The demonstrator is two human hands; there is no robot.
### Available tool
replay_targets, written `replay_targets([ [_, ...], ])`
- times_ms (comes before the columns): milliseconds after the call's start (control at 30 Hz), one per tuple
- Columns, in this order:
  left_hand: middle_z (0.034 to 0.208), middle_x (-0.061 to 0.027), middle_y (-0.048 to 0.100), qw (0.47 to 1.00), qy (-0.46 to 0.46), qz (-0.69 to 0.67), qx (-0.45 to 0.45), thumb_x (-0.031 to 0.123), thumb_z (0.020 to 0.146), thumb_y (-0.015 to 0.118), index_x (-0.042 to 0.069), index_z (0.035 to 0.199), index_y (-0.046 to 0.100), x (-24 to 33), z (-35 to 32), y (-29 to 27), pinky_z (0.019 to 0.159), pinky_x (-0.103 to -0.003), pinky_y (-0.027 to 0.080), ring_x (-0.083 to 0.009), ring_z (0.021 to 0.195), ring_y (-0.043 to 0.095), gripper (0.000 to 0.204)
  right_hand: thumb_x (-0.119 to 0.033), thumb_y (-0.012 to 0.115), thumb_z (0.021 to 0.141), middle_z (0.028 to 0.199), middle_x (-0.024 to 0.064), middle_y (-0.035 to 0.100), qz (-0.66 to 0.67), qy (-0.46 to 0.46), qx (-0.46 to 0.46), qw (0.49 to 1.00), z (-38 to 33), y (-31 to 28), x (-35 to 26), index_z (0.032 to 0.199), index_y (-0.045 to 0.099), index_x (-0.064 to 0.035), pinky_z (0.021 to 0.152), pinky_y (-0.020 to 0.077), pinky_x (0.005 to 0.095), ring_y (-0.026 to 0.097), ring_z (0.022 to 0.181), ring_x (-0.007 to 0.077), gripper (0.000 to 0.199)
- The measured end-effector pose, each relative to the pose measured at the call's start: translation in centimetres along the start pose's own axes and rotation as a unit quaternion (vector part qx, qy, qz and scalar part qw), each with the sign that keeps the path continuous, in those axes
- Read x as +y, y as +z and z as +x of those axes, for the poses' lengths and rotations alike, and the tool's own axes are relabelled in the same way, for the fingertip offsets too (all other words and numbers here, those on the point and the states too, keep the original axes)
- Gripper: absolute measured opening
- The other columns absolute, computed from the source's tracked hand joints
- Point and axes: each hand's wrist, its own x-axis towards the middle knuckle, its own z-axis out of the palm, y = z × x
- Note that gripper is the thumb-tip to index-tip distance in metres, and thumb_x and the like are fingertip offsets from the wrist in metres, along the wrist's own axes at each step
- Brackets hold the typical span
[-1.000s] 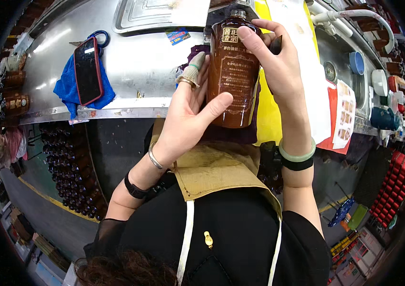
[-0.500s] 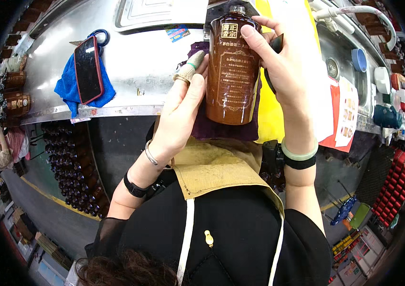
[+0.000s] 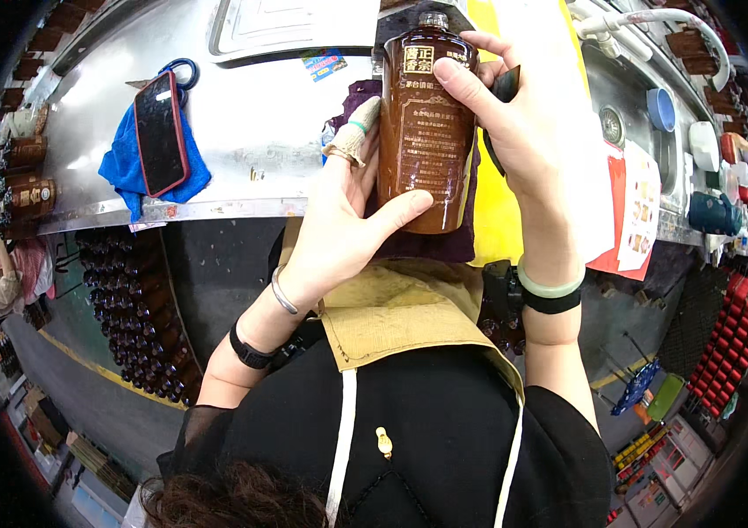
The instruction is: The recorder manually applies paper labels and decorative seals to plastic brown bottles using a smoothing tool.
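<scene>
Head view: around the brown bottle, which is lying over a purple cloth at the front edge of the bench, neck pointing away from the person, plenty is crowding in. To the left, a phone is resting on a blue cloth; beyond, a small card is lying near a metal tray. To the right, a yellow sheet and white paper are spreading out, the right forearm covering part of them; a blue cup is standing at the sink. The right hand is pinching the bottle's upper side, thumb in front; the left hand, one finger wearing a beige cover, is gripping the lower side, thumb pressing its front. Some right fingertips are hiding behind the glass, and a dark object tucked there is proving hard to identify. The view's upper edge is cutting off the tray; whether the cloth is bearing the bottle, I cannot tell.
</scene>
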Motion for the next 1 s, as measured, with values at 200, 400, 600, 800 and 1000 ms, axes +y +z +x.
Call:
replay_targets([
  [200, 0.166, -0.0237, 0.024, 1.0, 0.0, 0.009, -0.003, 0.003, 0.088, 0.08, -0.006, 0.162, 0.011, -0.4, -0.3, -0.4, 0.128, -0.043, 0.024, -0.03, 0.155, 0.027, 0.101, -0.025, 0.081, 0.093, 0.079, -0.007, 0.053, -0.055, 0.015, -0.011, 0.998, -0.4, -0.3, -1.2, 0.137, 0.059, 0.002, 0.062, 0.0362, 0.0178, 0.048, 0.069, 0.002, 0.056],
  [400, 0.165, -0.0234, 0.025, 1.0, -0.004, 0.013, 0.01, 0.002, 0.088, 0.079, -0.005, 0.162, 0.011, 0.3, -0.5, 0.4, 0.127, -0.042, 0.027, -0.0297, 0.154, 0.029, 0.101, -0.023, 0.081, 0.093, 0.082, -0.0054, 0.054, -0.002, 0.018, -0.012, 1.0, -1.0, -0.3, -0.3, 0.139, 0.057, 0.0032, 0.064, 0.0373, 0.0177, 0.049, 0.072, 0.0027, 0.058],
  [600, 0.165, -0.0223, 0.026, 1.0, 0.008, 0.022, 0.006, 0.002, 0.09, 0.078, -0.008, 0.162, 0.01, 0.3, -0.4, 0.6, 0.126, -0.041, 0.029, -0.0284, 0.153, 0.031, 0.099, -0.033, 0.088, 0.085, 0.088, -0.0039, 0.049, -0.013, 0.019, -0.002, 1.0, -1.0, -0.3, -0.2, 0.136, 0.061, -0.0009, 0.068, 0.0428, 0.0208, 0.048, 0.075, 0.0057, 0.066],
  [800, 0.165, -0.0229, 0.026, 1.0, -0.004, -0.001, 0.009, 0.003, 0.091, 0.078, -0.008, 0.161, 0.011, 0.4, -0.3, 0.2, 0.128, -0.041, 0.024, -0.0289, 0.155, 0.028, 0.098, -0.032, 0.086, 0.087, 0.087, -0.0041, 0.05, 0.008, 0.033, -0.009, 0.999, -1.1, -0.4, -0.3, 0.137, 0.061, -0.0013, 0.068, 0.0425, 0.0208, 0.049, 0.076, 0.0056, 0.064],
  [1000, 0.17, -0.0239, 0.018, 0.997, -0.028, -0.068, 0.022, 0.004, 0.101, 0.064, -0.006, 0.163, 0.013, 0.7, -0.2, -0.6, 0.129, -0.041, 0.021, -0.0282, 0.158, 0.02, 0.081, -0.032, 0.085, 0.089, 0.082, -0.0057, 0.054, -0.006, 0.038, -0.02, 0.999, -1.4, -0.8, -1.0, 0.141, 0.06, -0.0035, 0.063, 0.0406, 0.0197, 0.049, 0.07, 0.0033, 0.063],
])
